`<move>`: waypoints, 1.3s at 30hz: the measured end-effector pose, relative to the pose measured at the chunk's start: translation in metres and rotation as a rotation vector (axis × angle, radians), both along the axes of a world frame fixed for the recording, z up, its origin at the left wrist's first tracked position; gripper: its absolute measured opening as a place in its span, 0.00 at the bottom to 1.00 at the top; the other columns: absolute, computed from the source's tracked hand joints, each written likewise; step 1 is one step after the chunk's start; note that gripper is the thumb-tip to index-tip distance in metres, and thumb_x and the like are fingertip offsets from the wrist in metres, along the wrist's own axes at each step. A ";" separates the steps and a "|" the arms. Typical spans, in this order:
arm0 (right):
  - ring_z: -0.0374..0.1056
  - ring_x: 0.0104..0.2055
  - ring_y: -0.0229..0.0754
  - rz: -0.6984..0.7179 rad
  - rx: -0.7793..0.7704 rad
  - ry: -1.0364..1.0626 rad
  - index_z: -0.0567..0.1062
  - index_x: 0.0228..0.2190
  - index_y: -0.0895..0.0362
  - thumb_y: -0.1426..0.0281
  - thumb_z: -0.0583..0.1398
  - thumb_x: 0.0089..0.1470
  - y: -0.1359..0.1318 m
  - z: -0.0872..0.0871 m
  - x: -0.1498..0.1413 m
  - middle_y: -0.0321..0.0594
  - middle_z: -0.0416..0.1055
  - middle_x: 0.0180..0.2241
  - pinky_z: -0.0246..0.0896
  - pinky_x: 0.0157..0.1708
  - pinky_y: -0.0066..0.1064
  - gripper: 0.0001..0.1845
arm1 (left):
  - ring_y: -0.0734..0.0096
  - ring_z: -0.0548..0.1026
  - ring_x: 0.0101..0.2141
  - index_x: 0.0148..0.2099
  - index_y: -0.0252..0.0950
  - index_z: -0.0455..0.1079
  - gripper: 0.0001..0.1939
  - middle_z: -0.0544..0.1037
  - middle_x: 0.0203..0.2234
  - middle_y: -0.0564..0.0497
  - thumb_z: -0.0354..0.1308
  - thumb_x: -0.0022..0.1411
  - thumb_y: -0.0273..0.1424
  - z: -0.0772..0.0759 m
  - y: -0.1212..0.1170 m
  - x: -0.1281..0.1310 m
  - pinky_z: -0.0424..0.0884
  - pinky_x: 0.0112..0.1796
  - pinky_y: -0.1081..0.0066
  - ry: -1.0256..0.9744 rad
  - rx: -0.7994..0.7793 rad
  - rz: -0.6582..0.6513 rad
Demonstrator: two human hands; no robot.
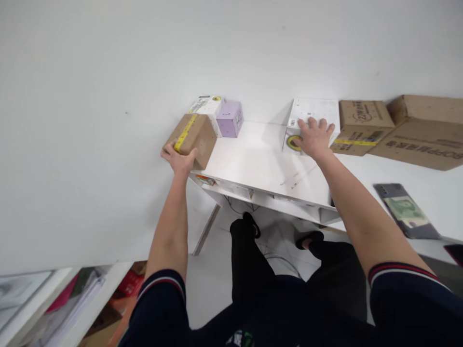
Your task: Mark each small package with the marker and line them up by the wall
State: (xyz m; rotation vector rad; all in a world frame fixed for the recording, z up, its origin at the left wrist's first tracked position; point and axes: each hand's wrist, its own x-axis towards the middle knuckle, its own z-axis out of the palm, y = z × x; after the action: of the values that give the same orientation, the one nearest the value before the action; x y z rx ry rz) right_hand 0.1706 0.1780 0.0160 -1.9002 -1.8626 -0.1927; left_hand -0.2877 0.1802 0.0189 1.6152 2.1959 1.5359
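Observation:
My left hand grips the near left end of a brown cardboard box with a yellow tape strip. Its thumb presses the near face and its fingers wrap the left side. The box sits at the table's left end, in front of a white box and a small purple box. Further right, my right hand lies with spread fingers on a larger white box with a yellow ring printed on it. That box stands against a brown carton with yellow tape.
A large brown carton stands at the right of the white table. Nearer lies a phone in a clear case with a banknote. Open shelf slots run under the tabletop. A shelf with papers is at lower left; cables lie on the floor.

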 end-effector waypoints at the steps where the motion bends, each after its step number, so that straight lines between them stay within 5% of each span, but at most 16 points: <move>1: 0.46 0.68 0.71 0.018 0.013 0.035 0.66 0.59 0.52 0.49 0.58 0.58 0.002 0.000 0.000 0.53 0.59 0.65 0.31 0.60 0.77 0.33 | 0.49 0.55 0.62 0.55 0.34 0.58 0.38 0.58 0.57 0.37 0.70 0.43 0.32 -0.001 -0.009 0.007 0.56 0.64 0.51 -0.002 0.004 -0.031; 6: 0.44 0.70 0.67 0.110 0.049 0.236 0.64 0.60 0.57 0.53 0.59 0.59 -0.006 0.011 0.005 0.55 0.56 0.66 0.30 0.62 0.75 0.34 | 0.50 0.55 0.62 0.57 0.37 0.58 0.41 0.59 0.56 0.40 0.72 0.42 0.34 -0.016 -0.076 0.040 0.60 0.63 0.50 0.033 0.016 -0.256; 11: 0.54 0.67 0.55 0.132 0.280 0.449 0.68 0.57 0.57 0.51 0.56 0.62 -0.066 0.008 0.013 0.55 0.61 0.63 0.47 0.67 0.53 0.31 | 0.48 0.59 0.62 0.62 0.42 0.56 0.46 0.55 0.60 0.40 0.73 0.44 0.44 -0.029 -0.134 0.076 0.74 0.50 0.53 -0.015 -0.050 -0.590; 15: 0.69 0.55 0.51 0.153 0.208 0.828 0.76 0.46 0.52 0.42 0.48 0.61 -0.137 -0.023 0.006 0.46 0.75 0.48 0.64 0.57 0.47 0.32 | 0.45 0.55 0.66 0.64 0.48 0.56 0.48 0.51 0.65 0.42 0.72 0.46 0.49 -0.030 -0.146 0.116 0.71 0.55 0.49 -0.044 -0.130 -0.915; 19: 0.69 0.55 0.48 0.147 0.145 1.117 0.74 0.50 0.47 0.39 0.45 0.60 -0.194 -0.047 0.000 0.40 0.74 0.50 0.68 0.53 0.45 0.35 | 0.43 0.44 0.70 0.67 0.49 0.55 0.49 0.50 0.68 0.42 0.70 0.48 0.53 -0.027 -0.140 0.157 0.61 0.62 0.44 -0.058 -0.181 -1.115; 23: 0.69 0.51 0.48 -0.011 0.164 1.196 0.73 0.44 0.49 0.37 0.47 0.58 -0.227 -0.042 0.004 0.41 0.74 0.46 0.69 0.49 0.45 0.34 | 0.46 0.49 0.70 0.68 0.49 0.54 0.46 0.53 0.68 0.44 0.61 0.54 0.60 -0.030 -0.143 0.192 0.52 0.67 0.46 -0.201 -0.126 -1.121; 28: 0.70 0.44 0.45 -0.016 0.156 1.132 0.68 0.40 0.50 0.39 0.58 0.52 -0.248 -0.031 0.001 0.39 0.71 0.42 0.69 0.45 0.41 0.29 | 0.54 0.61 0.66 0.73 0.57 0.40 0.51 0.57 0.69 0.49 0.59 0.54 0.61 -0.041 -0.164 0.219 0.63 0.63 0.52 -0.557 -0.118 -0.965; 31: 0.69 0.45 0.45 0.014 0.179 1.117 0.66 0.42 0.49 0.41 0.59 0.54 -0.256 -0.034 -0.005 0.38 0.70 0.43 0.68 0.46 0.40 0.27 | 0.53 0.67 0.63 0.73 0.54 0.45 0.51 0.65 0.64 0.47 0.62 0.53 0.60 -0.044 -0.183 0.223 0.67 0.61 0.53 -0.683 -0.193 -0.918; 35: 0.68 0.49 0.48 0.016 0.212 1.149 0.66 0.45 0.48 0.45 0.59 0.55 -0.264 -0.039 -0.013 0.39 0.69 0.45 0.67 0.50 0.44 0.25 | 0.53 0.70 0.60 0.70 0.50 0.54 0.46 0.71 0.59 0.45 0.64 0.54 0.55 -0.039 -0.203 0.217 0.68 0.60 0.55 -0.707 -0.205 -0.896; 39: 0.65 0.57 0.53 0.064 0.233 1.149 0.65 0.53 0.47 0.49 0.57 0.56 -0.262 -0.038 -0.017 0.43 0.68 0.54 0.64 0.56 0.50 0.27 | 0.52 0.68 0.61 0.71 0.53 0.50 0.49 0.67 0.62 0.47 0.64 0.52 0.57 -0.033 -0.202 0.209 0.67 0.61 0.55 -0.580 -0.079 -0.910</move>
State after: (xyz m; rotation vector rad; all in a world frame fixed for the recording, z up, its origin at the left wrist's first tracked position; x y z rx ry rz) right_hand 0.1539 -0.0838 -0.0223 -1.2953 -1.0285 0.5678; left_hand -0.0789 -0.0223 -0.0138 1.5227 0.9847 1.3324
